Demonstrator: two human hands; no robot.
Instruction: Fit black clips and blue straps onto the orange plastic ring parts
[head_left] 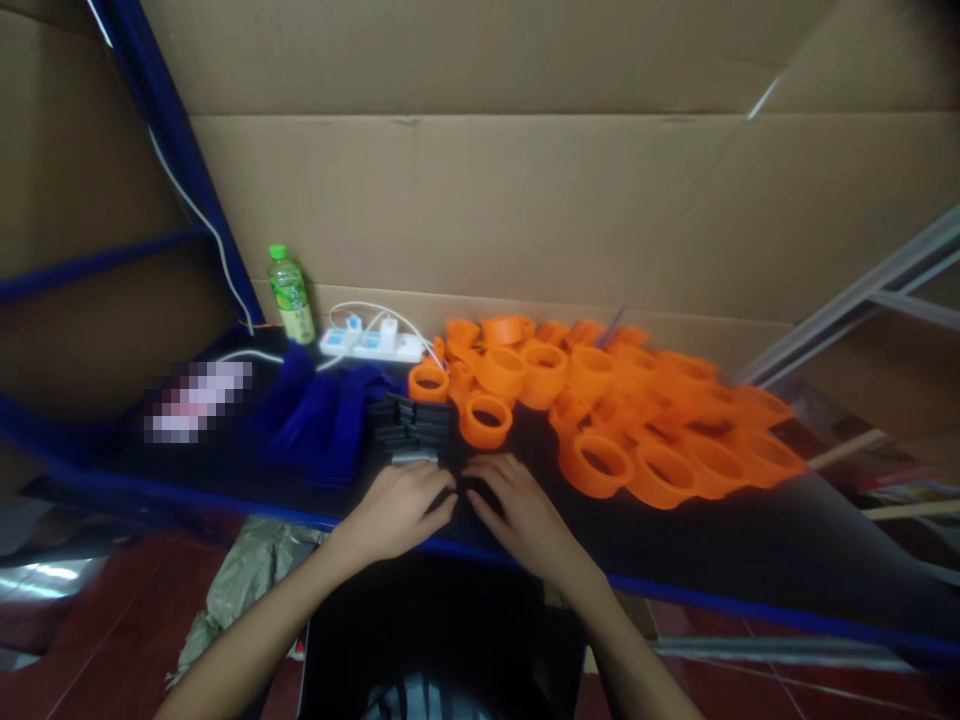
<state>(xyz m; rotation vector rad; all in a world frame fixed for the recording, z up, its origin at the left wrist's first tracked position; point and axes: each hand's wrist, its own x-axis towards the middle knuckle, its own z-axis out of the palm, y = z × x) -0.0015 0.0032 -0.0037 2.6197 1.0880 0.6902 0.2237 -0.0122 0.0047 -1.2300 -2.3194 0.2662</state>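
Observation:
Both hands rest side by side on the dark tabletop (712,545) near its front edge. My left hand (401,505) has its fingers curled, touching small black flat pieces at the front of a stack of black parts (412,425). My right hand (517,510) lies palm down beside it, fingers bent toward the same spot. What the fingers hold is too dark to make out. A big heap of orange plastic rings (600,410) lies just behind and to the right of my right hand.
A pile of blue parts (322,410) lies left of the black stack. A white power strip (371,345) with cables and a green-capped bottle (291,295) stand at the back. Cardboard walls (487,200) close the rear. Blue shelf frame (165,120) at left.

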